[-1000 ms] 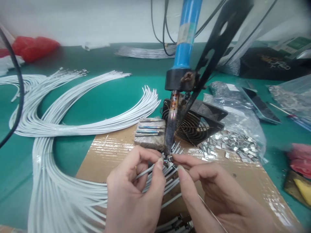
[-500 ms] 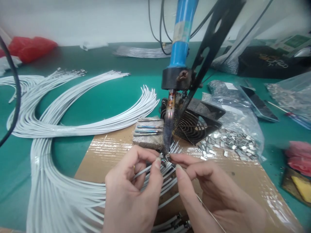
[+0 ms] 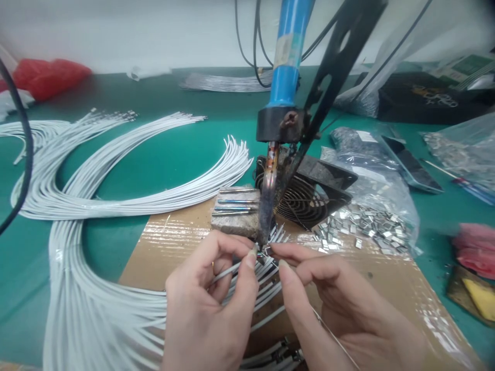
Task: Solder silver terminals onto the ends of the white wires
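My left hand [image 3: 214,299] pinches a white cable [image 3: 225,274] near its end, just under the tip of a blue-handled soldering iron [image 3: 285,62] that hangs point down. A small metal piece sits at the cable's end, partly hidden by my fingertips. Opposite it, my right hand [image 3: 332,293] is closed on a thin wire [image 3: 328,332] that runs down past the palm; its upper end reaches toward the iron tip. Behind and below the fingers lie more white cables [image 3: 270,296] on brown cardboard [image 3: 154,247].
Bundled white cables [image 3: 96,206] curve across the green table [image 3: 174,154] at left. A grey block with metal rods [image 3: 235,208] and a black fan [image 3: 305,201] stand behind my hands. Small metal pieces [image 3: 367,226] spill from a bag at right. A black bracket [image 3: 332,62] slants beside the iron.
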{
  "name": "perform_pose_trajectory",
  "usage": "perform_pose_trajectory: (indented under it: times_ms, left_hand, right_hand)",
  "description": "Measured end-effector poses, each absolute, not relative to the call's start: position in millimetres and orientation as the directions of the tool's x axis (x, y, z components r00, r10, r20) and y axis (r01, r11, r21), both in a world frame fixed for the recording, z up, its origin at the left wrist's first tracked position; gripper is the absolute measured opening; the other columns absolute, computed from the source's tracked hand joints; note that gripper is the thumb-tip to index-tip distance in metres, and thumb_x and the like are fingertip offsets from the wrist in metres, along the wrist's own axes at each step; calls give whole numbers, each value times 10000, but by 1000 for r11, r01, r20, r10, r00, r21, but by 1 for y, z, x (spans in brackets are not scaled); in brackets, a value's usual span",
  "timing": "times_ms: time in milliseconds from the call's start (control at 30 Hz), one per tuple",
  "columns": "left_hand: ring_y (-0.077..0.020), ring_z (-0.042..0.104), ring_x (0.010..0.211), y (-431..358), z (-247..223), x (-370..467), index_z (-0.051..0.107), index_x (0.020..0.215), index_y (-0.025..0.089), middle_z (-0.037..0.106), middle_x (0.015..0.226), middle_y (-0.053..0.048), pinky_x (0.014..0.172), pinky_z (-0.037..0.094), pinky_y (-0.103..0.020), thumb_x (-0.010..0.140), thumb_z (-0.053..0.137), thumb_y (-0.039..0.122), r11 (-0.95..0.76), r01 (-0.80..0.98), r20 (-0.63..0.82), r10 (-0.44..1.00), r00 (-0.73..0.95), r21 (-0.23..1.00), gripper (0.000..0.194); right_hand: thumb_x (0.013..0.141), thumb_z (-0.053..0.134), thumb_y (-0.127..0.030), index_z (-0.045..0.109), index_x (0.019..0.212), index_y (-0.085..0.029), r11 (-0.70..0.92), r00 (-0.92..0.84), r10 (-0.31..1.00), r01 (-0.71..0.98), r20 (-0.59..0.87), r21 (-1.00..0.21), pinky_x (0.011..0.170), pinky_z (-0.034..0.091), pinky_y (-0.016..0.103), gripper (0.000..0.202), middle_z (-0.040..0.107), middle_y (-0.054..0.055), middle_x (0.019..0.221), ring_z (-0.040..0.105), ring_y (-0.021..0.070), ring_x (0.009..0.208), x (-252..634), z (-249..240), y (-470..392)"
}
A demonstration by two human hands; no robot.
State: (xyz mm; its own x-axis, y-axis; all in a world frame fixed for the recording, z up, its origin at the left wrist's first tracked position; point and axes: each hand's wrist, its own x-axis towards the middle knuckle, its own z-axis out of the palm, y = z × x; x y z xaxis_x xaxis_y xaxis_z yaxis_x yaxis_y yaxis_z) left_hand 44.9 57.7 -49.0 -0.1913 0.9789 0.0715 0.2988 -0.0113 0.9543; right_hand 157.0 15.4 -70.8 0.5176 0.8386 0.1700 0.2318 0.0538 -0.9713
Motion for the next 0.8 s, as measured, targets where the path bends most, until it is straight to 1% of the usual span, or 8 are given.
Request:
perform_pose_trajectory:
  times_ms: [100, 167, 267, 400, 500, 667, 800]
  left_hand:
    - [-139, 804, 680, 54, -53, 41, 732, 751, 224, 811, 787, 6, 579, 618, -119, 816, 759, 125, -13, 275, 53, 989, -138, 961, 121]
    - [-106, 806, 694, 53, -54, 40, 736, 760, 234, 813, 798, 30, 627, 610, -83, 841, 730, 109, -14, 264, 45, 992, -115, 964, 149]
    - [-76, 794, 697, 50, -53, 43, 731, 763, 240, 800, 793, 55, 663, 592, -53, 848, 721, 110, 9, 235, 25, 989, -145, 972, 156]
    - [-63, 780, 693, 49, -51, 47, 725, 753, 242, 793, 792, 68, 681, 584, -42, 837, 726, 107, 35, 192, -1, 984, -176, 981, 159]
    - [-68, 785, 700, 48, -51, 44, 730, 765, 244, 795, 802, 65, 680, 589, -46, 845, 727, 101, 21, 199, 9, 989, -146, 980, 164]
    - [-57, 787, 696, 47, -54, 42, 734, 778, 256, 794, 812, 74, 697, 586, -40, 854, 728, 98, 0, 207, 29, 990, -138, 978, 176]
    - [-62, 770, 672, 47, -54, 43, 727, 791, 251, 792, 810, 63, 664, 584, -48, 875, 725, 114, 18, 225, 11, 992, -124, 974, 161]
  right_hand:
    - [914, 778, -277, 674, 697, -234, 31, 497, 857, 218, 138, -975, 679, 654, 220, 244, 877, 78, 1025, 851, 239, 874, 160, -66, 16]
    - [905, 784, -263, 683, 693, -227, 38, 472, 870, 227, 145, -973, 710, 652, 218, 238, 876, 79, 1003, 849, 234, 879, 163, -64, 17]
    - [900, 792, -263, 691, 694, -226, 43, 463, 873, 235, 151, -971, 737, 656, 231, 232, 875, 80, 996, 849, 237, 877, 164, -64, 17]
    - [901, 801, -281, 691, 699, -235, 44, 483, 862, 228, 152, -973, 721, 671, 265, 235, 874, 87, 1003, 850, 256, 861, 163, -65, 17]
    - [899, 799, -269, 702, 701, -235, 58, 474, 866, 223, 160, -973, 717, 679, 282, 223, 873, 97, 997, 851, 267, 857, 162, -65, 17]
    - [909, 791, -291, 683, 682, -235, 39, 485, 861, 240, 155, -970, 713, 663, 255, 257, 873, 89, 981, 849, 260, 891, 162, -63, 18]
    - [901, 798, -296, 682, 666, -226, 39, 478, 863, 266, 167, -963, 685, 651, 234, 272, 876, 80, 957, 844, 228, 798, 164, -62, 19]
